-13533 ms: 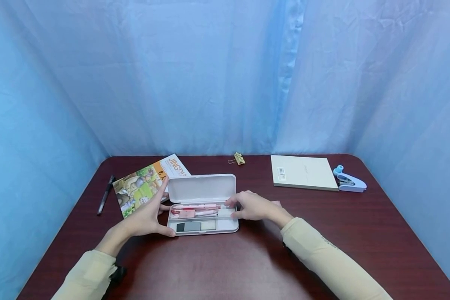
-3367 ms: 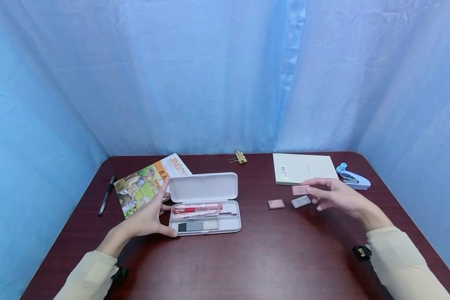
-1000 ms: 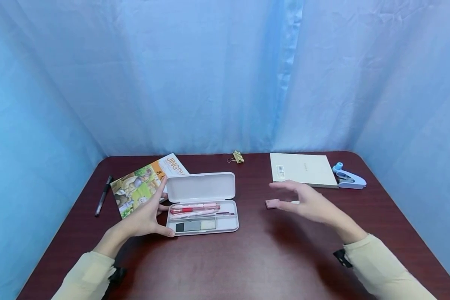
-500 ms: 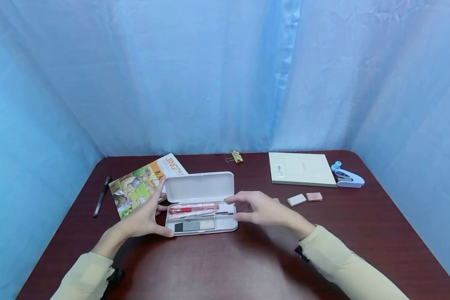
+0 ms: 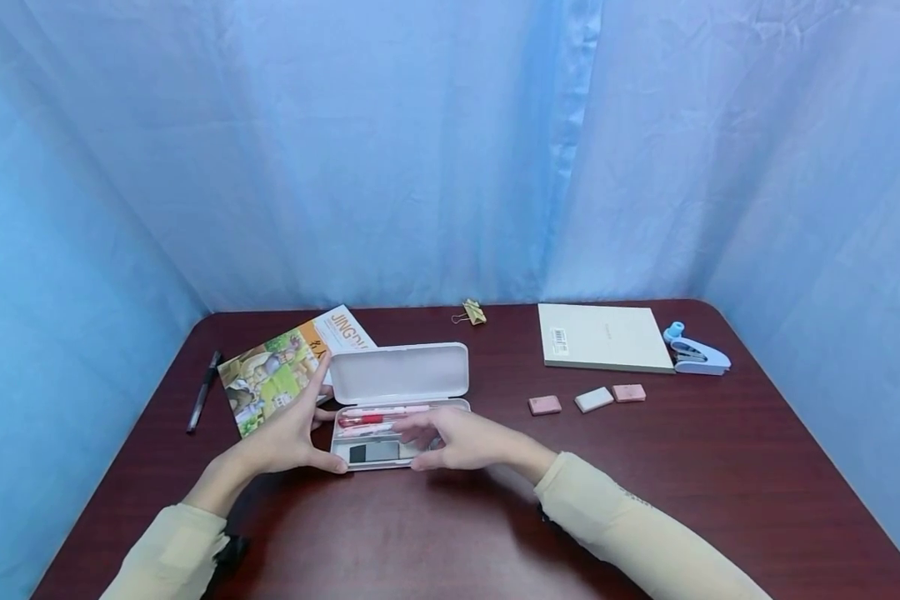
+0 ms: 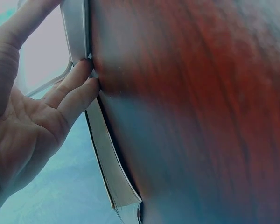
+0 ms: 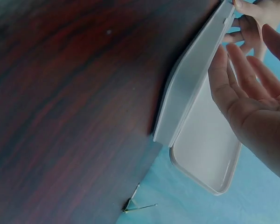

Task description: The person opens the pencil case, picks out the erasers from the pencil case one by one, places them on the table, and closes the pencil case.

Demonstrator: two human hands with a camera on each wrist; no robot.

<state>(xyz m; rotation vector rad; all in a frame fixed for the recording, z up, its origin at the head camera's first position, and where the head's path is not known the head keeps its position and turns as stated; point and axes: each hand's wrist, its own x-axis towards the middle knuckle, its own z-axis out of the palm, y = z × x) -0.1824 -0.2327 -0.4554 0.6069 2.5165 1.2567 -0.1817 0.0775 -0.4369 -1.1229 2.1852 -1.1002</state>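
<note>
The white pencil case (image 5: pixel 399 375) lies with its lid raised near the table's middle. My left hand (image 5: pixel 288 433) spans its left end, thumb at the front corner and straight fingers touching the side and lid. In its rear compartment are pink-and-white pens (image 5: pixel 371 421). The front compartment bears a block in black, grey and pale sections (image 5: pixel 375 452). My right hand (image 5: pixel 457 437) reaches over the case's right half, fingers apart above the tray and thumb near the front rim, covering part of the contents. In the right wrist view its fingers (image 7: pixel 245 74) are slightly bent and hold nothing.
Right of the case lie two pink erasers (image 5: pixel 545 406) (image 5: pixel 629 393) and a white one (image 5: pixel 594 400). Behind them are a cream book (image 5: pixel 607 337) and a stapler (image 5: pixel 701 357). A binder clip (image 5: pixel 473 312), picture book (image 5: pixel 273 367) and black pen (image 5: pixel 204 392) lie behind and left.
Earlier my right hand set a pink eraser down beside the white one. It has since moved left, from the case's right end to over its middle. My left hand stays put.
</note>
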